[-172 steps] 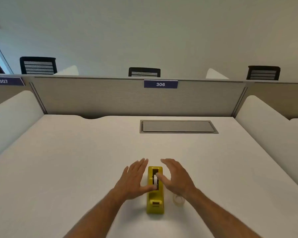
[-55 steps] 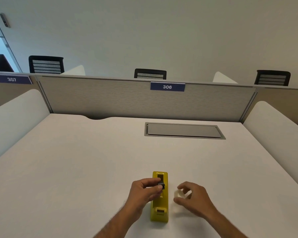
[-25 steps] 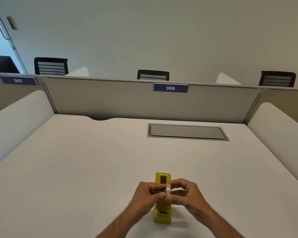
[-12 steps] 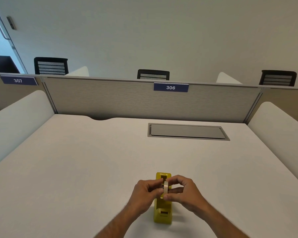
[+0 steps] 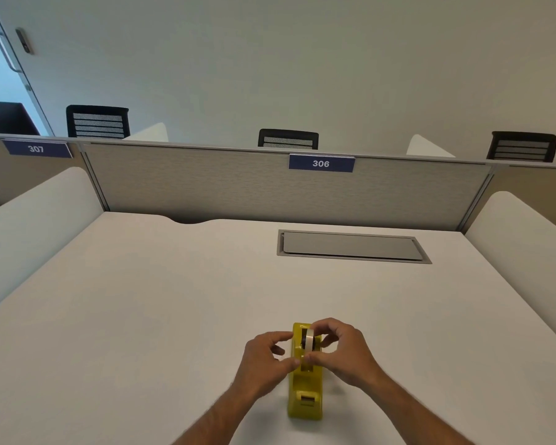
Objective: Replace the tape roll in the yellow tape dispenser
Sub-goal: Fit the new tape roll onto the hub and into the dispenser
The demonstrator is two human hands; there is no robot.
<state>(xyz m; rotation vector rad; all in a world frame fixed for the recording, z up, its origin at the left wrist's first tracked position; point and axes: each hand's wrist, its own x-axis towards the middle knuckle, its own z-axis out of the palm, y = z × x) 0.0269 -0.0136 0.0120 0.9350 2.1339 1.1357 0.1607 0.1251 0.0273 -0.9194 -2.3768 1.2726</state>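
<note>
Dispenser [image 5: 305,390]: on the desk [image 5: 174,300], near its front edge, bare desktop wide on both sides and behind.
Roll [image 5: 308,339]: upright in the dispenser's slot.
Right hand [image 5: 344,351]: fingers curled, pinching the roll.
Left hand [image 5: 264,361]: fingers curled, thumb touching the dispenser's left side.
Far edge: hatch [image 5: 350,247], then the partition [image 5: 206,184].
Change: half a second ago both hands held the roll above the slot; now it sits lower, in it.

Soft even light (edges bowed)
</note>
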